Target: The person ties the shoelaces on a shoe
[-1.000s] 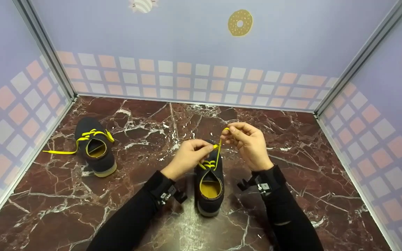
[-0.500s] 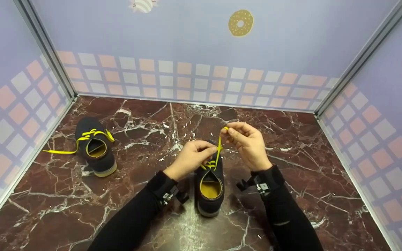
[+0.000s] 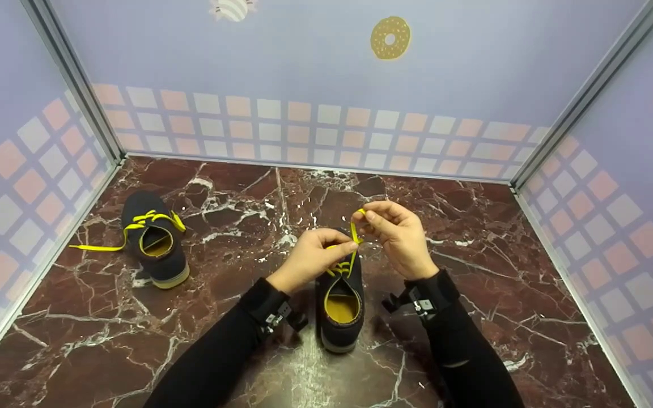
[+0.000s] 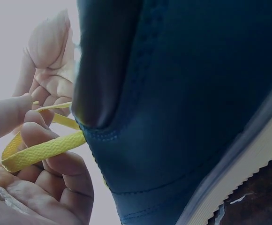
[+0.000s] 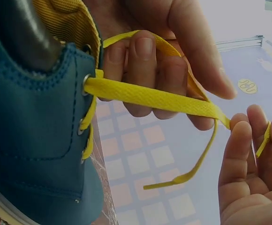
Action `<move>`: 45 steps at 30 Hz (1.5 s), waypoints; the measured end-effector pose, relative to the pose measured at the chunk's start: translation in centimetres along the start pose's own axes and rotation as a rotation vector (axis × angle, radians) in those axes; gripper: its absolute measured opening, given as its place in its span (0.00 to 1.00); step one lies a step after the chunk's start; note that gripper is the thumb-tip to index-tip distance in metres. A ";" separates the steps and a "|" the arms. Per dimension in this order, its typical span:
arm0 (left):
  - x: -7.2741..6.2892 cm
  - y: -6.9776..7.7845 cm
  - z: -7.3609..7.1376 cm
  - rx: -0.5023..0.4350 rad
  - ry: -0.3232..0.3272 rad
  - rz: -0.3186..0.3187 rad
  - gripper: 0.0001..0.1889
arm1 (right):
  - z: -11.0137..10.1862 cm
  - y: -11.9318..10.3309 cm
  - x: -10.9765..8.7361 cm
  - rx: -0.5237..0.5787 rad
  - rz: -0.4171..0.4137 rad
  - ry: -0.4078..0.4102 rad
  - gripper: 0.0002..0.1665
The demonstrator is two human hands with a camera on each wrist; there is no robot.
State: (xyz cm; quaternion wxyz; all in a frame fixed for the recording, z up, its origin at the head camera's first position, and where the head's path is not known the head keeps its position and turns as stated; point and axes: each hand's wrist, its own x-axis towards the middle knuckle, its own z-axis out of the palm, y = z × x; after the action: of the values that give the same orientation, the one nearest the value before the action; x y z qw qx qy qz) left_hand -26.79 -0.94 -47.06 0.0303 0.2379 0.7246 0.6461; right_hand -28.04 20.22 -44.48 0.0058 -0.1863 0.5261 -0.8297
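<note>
A dark shoe (image 3: 340, 334) with a yellow lining stands in the middle of the floor, toe pointing away. Its two yellow lace ends rise from the eyelets. My left hand (image 3: 318, 253) pinches one lace between thumb and fingertips above the tongue. Up and to the right, my right hand (image 3: 399, 235) pinches the other lace near its tip. In the right wrist view the right hand's lace (image 5: 150, 97) runs taut from the top eyelet. The left hand's lace curves over its fingers and crosses that lace, its tip (image 5: 159, 185) hanging below.
A second dark shoe (image 3: 159, 265) with loosely crossed yellow laces stands to the left, one lace end trailing on the floor. Dark red marbled flooring (image 3: 236, 340) lies under both shoes. Pale purple panels (image 3: 304, 62) enclose the back and both sides.
My left hand has shifted slightly right, its fingertips reaching the right hand's lace. The right hand has come a little left and lower. Both shoes stay put.
</note>
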 end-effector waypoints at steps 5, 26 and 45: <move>0.0 0.1 0.1 -0.007 -0.001 0.011 0.10 | 0.0 0.0 0.0 0.004 0.001 0.001 0.13; -0.2 -0.2 0.1 -0.106 0.005 -0.041 0.08 | -0.3 0.4 0.2 -0.002 -0.003 -0.014 0.12; -0.1 -0.2 -0.1 -0.158 0.038 -0.071 0.08 | -1.2 0.3 0.2 -0.341 0.053 0.040 0.08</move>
State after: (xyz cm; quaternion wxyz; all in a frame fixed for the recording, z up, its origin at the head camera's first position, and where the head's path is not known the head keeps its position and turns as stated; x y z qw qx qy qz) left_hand -26.82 -1.11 -47.28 0.0578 0.1966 0.6799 0.7041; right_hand -28.67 21.09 -45.10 -0.0144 -0.1542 0.6640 -0.7315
